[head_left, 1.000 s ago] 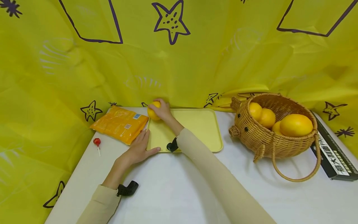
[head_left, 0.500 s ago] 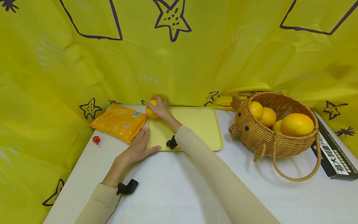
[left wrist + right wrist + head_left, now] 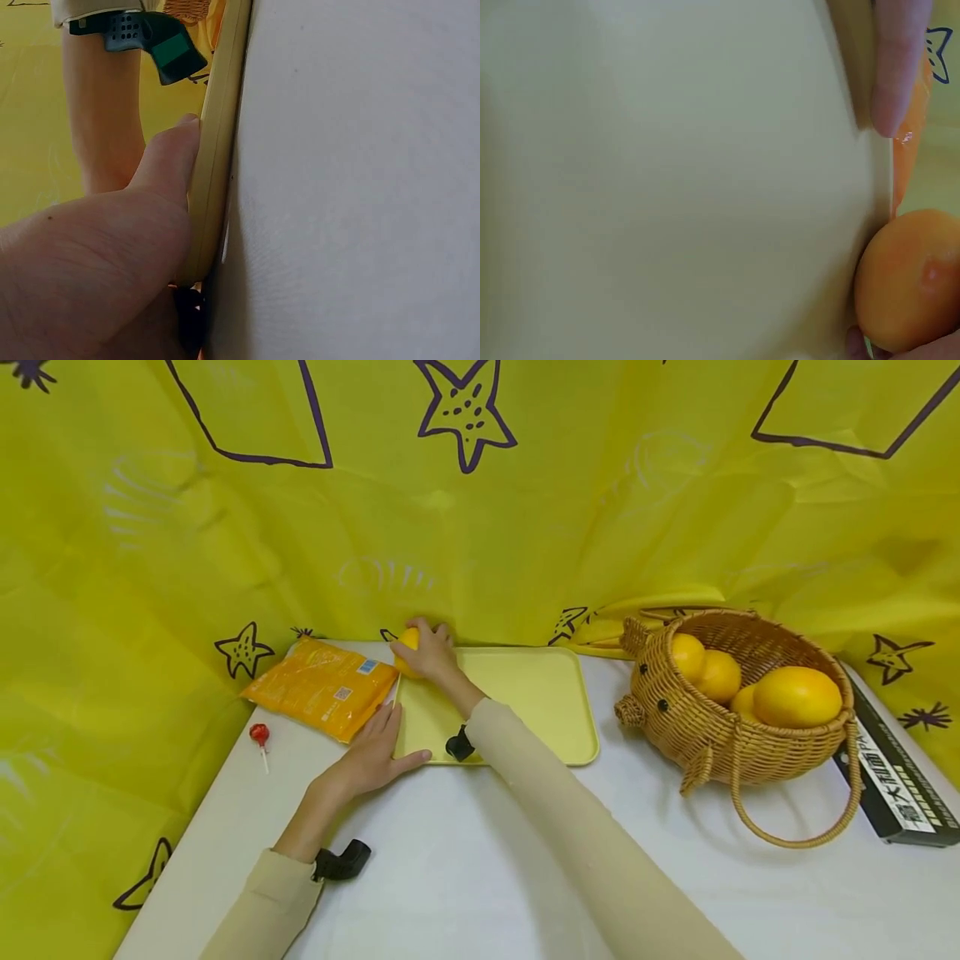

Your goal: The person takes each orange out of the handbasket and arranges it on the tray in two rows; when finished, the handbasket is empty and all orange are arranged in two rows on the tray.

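At the far left corner of a pale yellow tray, my right hand grips an orange. In the right wrist view the orange sits against the tray's rim, with fingertips under its lower side. My left hand rests at the tray's near left corner. Its fingers lie along the left edge and its thumb stretches along the front edge. The left wrist view shows that thumb against the tray's side wall. An orange plastic packet lies just left of the tray, beside the left fingertips.
A red lollipop lies left of the packet. To the right stands a wicker pig-shaped basket holding several yellow-orange fruits, its handle hanging forward. Behind it is a long black box. A yellow patterned cloth hangs along the back.
My right hand has turned slightly over the orange and covers more of it. The left hand and the tray have stayed in place.
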A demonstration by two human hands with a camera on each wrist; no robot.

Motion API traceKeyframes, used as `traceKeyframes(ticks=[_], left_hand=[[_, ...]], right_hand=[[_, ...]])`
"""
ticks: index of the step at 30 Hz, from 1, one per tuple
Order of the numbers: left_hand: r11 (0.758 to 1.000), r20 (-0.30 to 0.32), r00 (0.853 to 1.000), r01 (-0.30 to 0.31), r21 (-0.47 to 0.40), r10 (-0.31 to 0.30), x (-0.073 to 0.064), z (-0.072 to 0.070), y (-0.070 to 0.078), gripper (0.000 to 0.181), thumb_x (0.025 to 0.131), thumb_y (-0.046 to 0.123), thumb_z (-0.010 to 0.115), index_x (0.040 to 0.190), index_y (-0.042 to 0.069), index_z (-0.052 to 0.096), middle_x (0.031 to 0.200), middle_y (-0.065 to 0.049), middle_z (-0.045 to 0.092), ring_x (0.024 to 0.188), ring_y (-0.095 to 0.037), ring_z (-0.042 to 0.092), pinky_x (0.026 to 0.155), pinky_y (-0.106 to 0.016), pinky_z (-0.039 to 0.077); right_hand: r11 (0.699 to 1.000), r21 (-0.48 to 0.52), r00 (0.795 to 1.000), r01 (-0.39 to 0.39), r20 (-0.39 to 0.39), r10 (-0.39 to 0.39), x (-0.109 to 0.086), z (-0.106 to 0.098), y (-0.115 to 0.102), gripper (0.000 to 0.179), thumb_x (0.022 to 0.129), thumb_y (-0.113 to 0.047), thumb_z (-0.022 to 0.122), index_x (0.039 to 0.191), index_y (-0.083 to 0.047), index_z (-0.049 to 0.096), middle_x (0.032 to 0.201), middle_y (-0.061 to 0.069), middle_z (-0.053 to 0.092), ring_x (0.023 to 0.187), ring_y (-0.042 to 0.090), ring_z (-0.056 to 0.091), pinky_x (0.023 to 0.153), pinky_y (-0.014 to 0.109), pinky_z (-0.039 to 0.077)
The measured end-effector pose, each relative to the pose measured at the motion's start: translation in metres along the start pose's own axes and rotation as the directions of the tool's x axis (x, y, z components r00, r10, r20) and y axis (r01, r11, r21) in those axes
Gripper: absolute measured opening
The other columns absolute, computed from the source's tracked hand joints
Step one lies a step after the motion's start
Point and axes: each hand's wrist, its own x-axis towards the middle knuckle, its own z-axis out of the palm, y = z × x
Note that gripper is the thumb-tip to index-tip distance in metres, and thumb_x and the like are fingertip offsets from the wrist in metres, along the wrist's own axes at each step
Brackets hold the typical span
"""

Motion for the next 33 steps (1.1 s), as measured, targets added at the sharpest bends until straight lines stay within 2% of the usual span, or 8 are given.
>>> traceKeyframes(ticks=[14, 18, 22, 25, 27, 30, 32, 33], left_hand=[[1.0, -0.009, 1.0, -0.006, -0.01, 0.006, -0.001, -0.002, 0.003, 0.103, 0.091, 0.056, 0.057, 0.152, -0.008, 0.004, 0.161, -0.027, 0.002, 0.15, -0.042, 0.002, 0.121, -0.057, 0.008], [1.0, -0.01, 1.0, -0.007, -0.007, 0.007, -0.001, -0.001, 0.004, 0.103, 0.091, 0.056, 0.057, 0.152, -0.008, 0.004, 0.162, -0.026, 0.001, 0.151, -0.041, 0.002, 0.122, -0.057, 0.008], [1.0, 0.003, 1.0, -0.005, 0.001, 0.005, 0.003, -0.001, 0.006, 0.103, 0.091, 0.057, 0.055, 0.153, -0.007, 0.003, 0.162, -0.026, 0.0, 0.151, -0.041, 0.001, 0.122, -0.056, 0.008], [1.0, 0.01, 1.0, 0.005, 0.009, -0.005, 0.004, -0.002, 0.006, 0.103, 0.092, 0.058, 0.054, 0.153, -0.007, 0.002, 0.162, -0.026, -0.001, 0.151, -0.041, 0.0, 0.122, -0.057, 0.007], [1.0, 0.004, 1.0, 0.004, 0.017, -0.004, 0.003, -0.002, 0.006, 0.103, 0.092, 0.059, 0.053, 0.153, -0.007, 0.003, 0.162, -0.026, -0.001, 0.15, -0.042, 0.001, 0.121, -0.058, 0.008], [1.0, -0.01, 1.0, 0.001, 0.009, -0.001, 0.001, -0.002, 0.007, 0.102, 0.092, 0.058, 0.054, 0.152, -0.008, 0.004, 0.161, -0.028, 0.0, 0.15, -0.044, 0.002, 0.12, -0.06, 0.008], [1.0, -0.015, 1.0, -0.001, -0.003, 0.001, -0.002, 0.001, 0.008, 0.103, 0.092, 0.057, 0.055, 0.152, -0.009, 0.005, 0.161, -0.029, 0.001, 0.149, -0.045, 0.003, 0.12, -0.06, 0.01], [1.0, -0.011, 1.0, -0.002, -0.009, 0.002, -0.004, 0.002, 0.009, 0.103, 0.092, 0.056, 0.056, 0.152, -0.009, 0.005, 0.161, -0.029, 0.001, 0.149, -0.045, 0.003, 0.12, -0.06, 0.01]], right_hand=[[0.999, 0.03, 0.998, 0.019, 0.054, -0.02, 0.0, -0.004, 0.006, 0.063, 0.091, -0.05, 0.061, 0.142, -0.022, 0.038, 0.146, 0.02, 0.027, 0.132, 0.036, 0.03, 0.106, 0.049, 0.04], [0.999, -0.028, 0.997, 0.044, 0.067, -0.042, -0.002, -0.01, 0.008, 0.074, 0.088, -0.053, 0.064, 0.147, -0.022, 0.033, 0.146, 0.02, 0.029, 0.13, 0.034, 0.033, 0.105, 0.046, 0.042], [0.969, -0.197, 0.988, 0.149, 0.065, -0.139, -0.009, -0.031, 0.005, 0.077, 0.089, -0.057, 0.059, 0.15, -0.019, 0.031, 0.15, 0.019, 0.029, 0.135, 0.034, 0.033, 0.107, 0.048, 0.041], [0.905, -0.306, 0.955, 0.297, 0.09, -0.283, -0.027, -0.054, 0.001, 0.074, 0.091, -0.055, 0.057, 0.149, -0.017, 0.033, 0.151, 0.018, 0.03, 0.137, 0.033, 0.033, 0.108, 0.049, 0.041], [0.864, -0.292, 0.912, 0.41, 0.121, -0.392, -0.05, -0.071, -0.001, 0.068, 0.092, -0.048, 0.059, 0.146, -0.013, 0.038, 0.149, 0.017, 0.033, 0.136, 0.032, 0.035, 0.108, 0.049, 0.041], [0.813, -0.207, 0.838, 0.545, 0.165, -0.52, -0.101, -0.097, 0.007, 0.058, 0.092, -0.036, 0.064, 0.14, -0.009, 0.046, 0.145, 0.017, 0.039, 0.133, 0.031, 0.039, 0.108, 0.049, 0.041], [0.799, -0.14, 0.808, 0.585, 0.182, -0.56, -0.141, -0.113, 0.021, 0.052, 0.091, -0.031, 0.066, 0.136, -0.008, 0.05, 0.142, 0.016, 0.043, 0.132, 0.03, 0.042, 0.108, 0.049, 0.041], [0.8, -0.117, 0.804, 0.589, 0.185, -0.565, -0.161, -0.121, 0.03, 0.05, 0.091, -0.029, 0.067, 0.134, -0.009, 0.051, 0.141, 0.014, 0.044, 0.131, 0.029, 0.043, 0.107, 0.048, 0.042]])
